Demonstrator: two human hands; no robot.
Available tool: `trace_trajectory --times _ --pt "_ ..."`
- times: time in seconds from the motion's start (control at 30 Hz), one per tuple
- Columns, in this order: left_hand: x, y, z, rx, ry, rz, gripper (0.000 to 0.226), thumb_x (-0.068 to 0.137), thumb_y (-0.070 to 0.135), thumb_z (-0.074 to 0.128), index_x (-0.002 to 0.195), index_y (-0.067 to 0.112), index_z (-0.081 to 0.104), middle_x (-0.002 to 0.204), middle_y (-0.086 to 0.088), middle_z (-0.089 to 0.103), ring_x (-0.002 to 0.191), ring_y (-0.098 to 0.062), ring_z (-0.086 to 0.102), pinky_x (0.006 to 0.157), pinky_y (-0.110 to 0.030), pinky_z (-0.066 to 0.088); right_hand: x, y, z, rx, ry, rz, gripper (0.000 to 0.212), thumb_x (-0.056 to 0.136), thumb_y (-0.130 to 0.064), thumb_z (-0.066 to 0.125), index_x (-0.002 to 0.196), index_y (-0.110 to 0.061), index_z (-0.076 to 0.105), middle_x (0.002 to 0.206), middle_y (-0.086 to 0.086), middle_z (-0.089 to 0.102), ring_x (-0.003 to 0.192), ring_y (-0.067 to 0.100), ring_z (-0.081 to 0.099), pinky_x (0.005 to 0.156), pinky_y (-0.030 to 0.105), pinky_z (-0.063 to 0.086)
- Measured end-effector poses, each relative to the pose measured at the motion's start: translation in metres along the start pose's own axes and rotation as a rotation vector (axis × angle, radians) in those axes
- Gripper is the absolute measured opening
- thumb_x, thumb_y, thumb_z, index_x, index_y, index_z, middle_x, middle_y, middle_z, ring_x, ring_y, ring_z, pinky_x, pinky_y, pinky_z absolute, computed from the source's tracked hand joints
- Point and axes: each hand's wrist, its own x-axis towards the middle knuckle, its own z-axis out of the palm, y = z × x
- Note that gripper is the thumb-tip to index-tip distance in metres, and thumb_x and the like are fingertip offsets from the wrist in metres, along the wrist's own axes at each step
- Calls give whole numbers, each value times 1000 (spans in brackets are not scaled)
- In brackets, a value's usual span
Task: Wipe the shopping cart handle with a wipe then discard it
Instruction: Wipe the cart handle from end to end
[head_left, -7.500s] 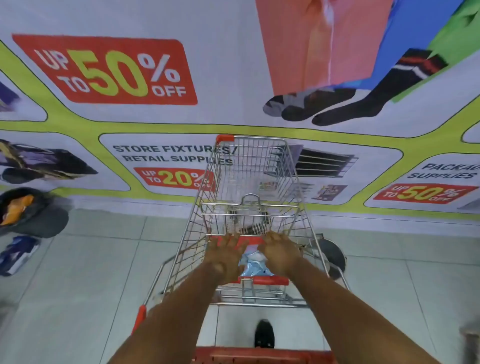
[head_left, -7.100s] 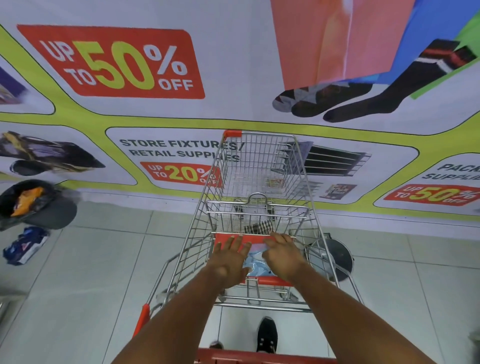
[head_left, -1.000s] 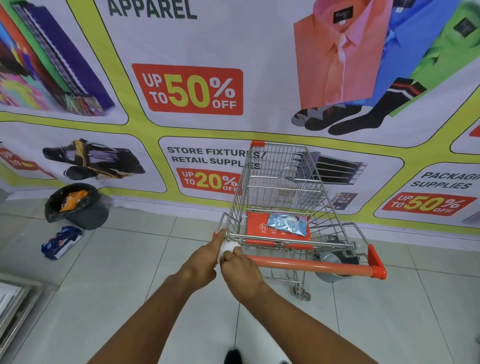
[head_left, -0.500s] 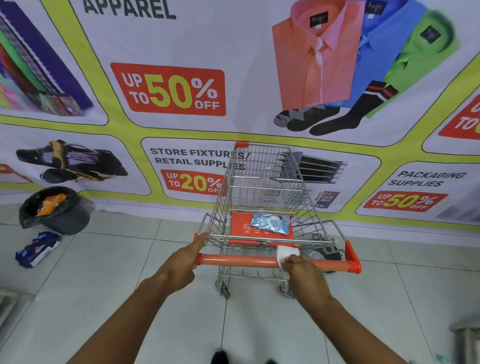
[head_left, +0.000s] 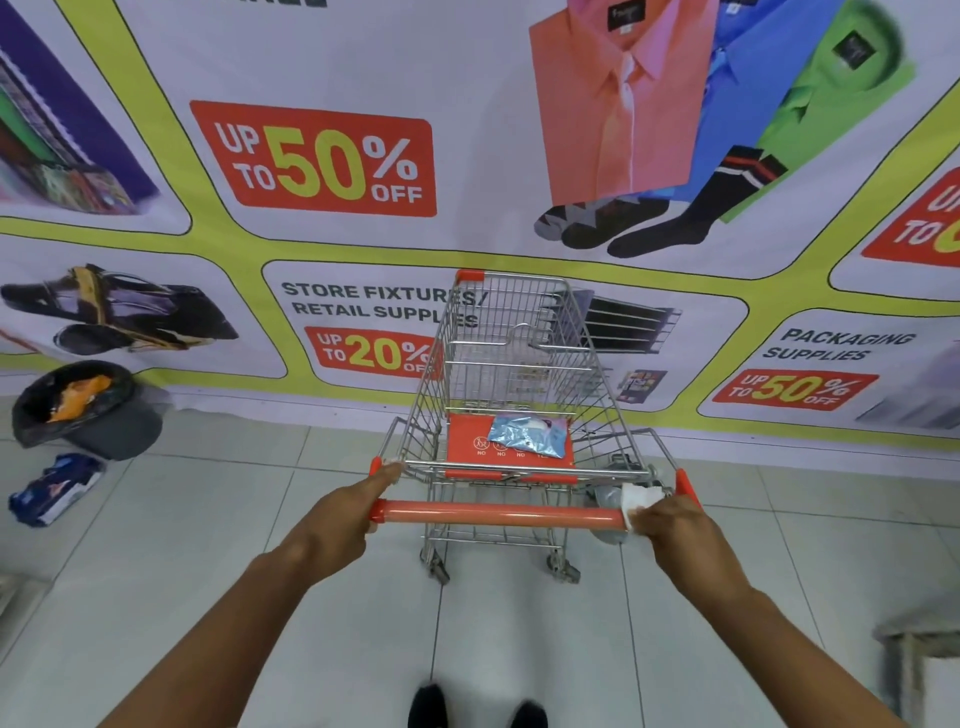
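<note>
Tiled floor (head_left: 208, 597), sale banner (head_left: 311, 161) on the wall behind; shopping cart (head_left: 519, 374) parked facing it.
Left hand (head_left: 337, 514) fingers curled around the left end of the orange cart handle (head_left: 498, 512), thumb along the corner. Right hand (head_left: 675, 525) clamps a white wipe (head_left: 638, 500) onto the handle's right end, fingers closed over it. Blue wipe packet (head_left: 527, 435) lies on the red child-seat flap (head_left: 467, 447). Black-lined bin (head_left: 88, 410) sits by the wall, far left, well apart from the cart.
</note>
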Motion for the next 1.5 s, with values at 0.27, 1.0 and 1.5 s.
trace_trajectory --times 0.27,1.0,1.5 --pt "7 -18 -7 -61 -11 64 93 82 -5 64 149 38 16 104 0 63 88 -13 63 76 -23 52 24 -85 18 69 -53 -178 51 41 13 80 80 -18 76 70 5 71 73 28 63 55 30 56" --pt "13 -30 -17 -114 -55 62 100 78 1 71 151 31 9 125 -7 66 103 -24 64 90 -36 53 80 -273 54 136 -77 -507 24 70 5 67 92 -4 72 88 13 71 86 31 56 67 39 54" --pt "11 -8 -15 -10 -71 19 103 80 0 69 152 29 2 140 -9 55 109 -28 62 92 -39 51 66 -233 46 42 -43 -506 31 71 7 67 99 -7 70 89 10 66 87 29 55 66 37 51"
